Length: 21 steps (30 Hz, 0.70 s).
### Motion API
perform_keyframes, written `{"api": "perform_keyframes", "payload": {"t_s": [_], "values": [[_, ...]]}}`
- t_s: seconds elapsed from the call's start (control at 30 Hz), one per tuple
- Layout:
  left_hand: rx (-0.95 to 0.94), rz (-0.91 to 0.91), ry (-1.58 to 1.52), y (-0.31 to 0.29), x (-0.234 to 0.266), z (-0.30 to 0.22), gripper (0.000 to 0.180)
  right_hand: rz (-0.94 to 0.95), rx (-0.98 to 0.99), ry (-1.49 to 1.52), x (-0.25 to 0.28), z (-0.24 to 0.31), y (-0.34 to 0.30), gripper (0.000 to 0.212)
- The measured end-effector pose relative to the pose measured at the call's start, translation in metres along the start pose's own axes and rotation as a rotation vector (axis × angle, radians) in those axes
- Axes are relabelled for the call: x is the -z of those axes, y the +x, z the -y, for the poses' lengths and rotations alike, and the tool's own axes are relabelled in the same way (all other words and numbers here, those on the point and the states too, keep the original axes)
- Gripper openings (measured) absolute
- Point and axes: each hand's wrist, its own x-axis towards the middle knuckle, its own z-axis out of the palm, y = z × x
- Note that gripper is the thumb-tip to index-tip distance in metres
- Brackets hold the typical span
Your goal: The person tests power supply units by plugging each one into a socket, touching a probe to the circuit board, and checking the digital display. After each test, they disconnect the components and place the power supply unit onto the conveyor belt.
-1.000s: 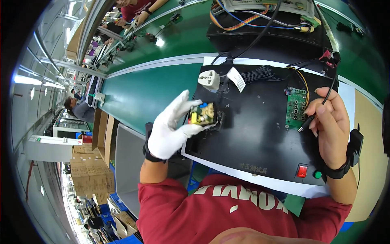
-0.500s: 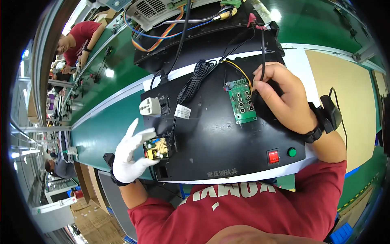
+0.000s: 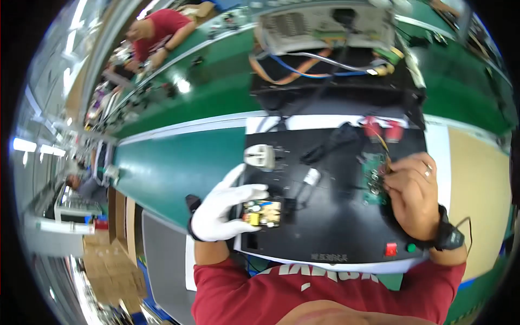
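My left hand (image 3: 219,212), in a white glove, holds a small circuit board (image 3: 262,213) between thumb and fingers. Yellow, blue and pale parts stand on that board, which rests at the left front of a black box (image 3: 319,233). My bare right hand (image 3: 413,192) is closed at the right edge of a green circuit board (image 3: 374,181) with round sockets. Whatever the pinched fingertips hold is hidden and blurred. A yellow wire (image 3: 382,142) loops down to the green board beside them.
A white socket (image 3: 260,156) sits at the box's left, near a bundled black cable (image 3: 331,143). A red switch (image 3: 391,249) and green button (image 3: 411,247) are at the front right. Red clips (image 3: 372,129) lie behind the green board. Beyond stands an instrument (image 3: 303,30); a co-worker (image 3: 162,32) is far left.
The whole view has shifted and blurred. My right hand has lowered from a black cord above the green board to its right edge. My left hand keeps the small board.
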Motion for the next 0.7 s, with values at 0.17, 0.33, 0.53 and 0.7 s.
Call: {"api": "perform_keyframes", "payload": {"t_s": [0.17,0.33,0.53,0.7], "values": [[0.028,-0.004,-0.01,0.003,0.001,-0.005,0.058,-0.028,-0.005,0.059,0.001,0.004,0.005,0.025],[-0.034,-0.088,-0.083,0.002,-0.004,-0.003,0.054,-0.003,-0.066,0.093,0.002,-0.001,0.002,0.025],[-0.01,-0.042,-0.052,0.002,-0.001,-0.002,0.054,-0.114,-0.141,0.075,0.01,0.008,0.001,0.053],[-0.098,-0.081,-0.044,-0.001,-0.004,0.003,0.061,0.013,-0.42,0.074,0.011,0.008,0.003,0.075]]}}
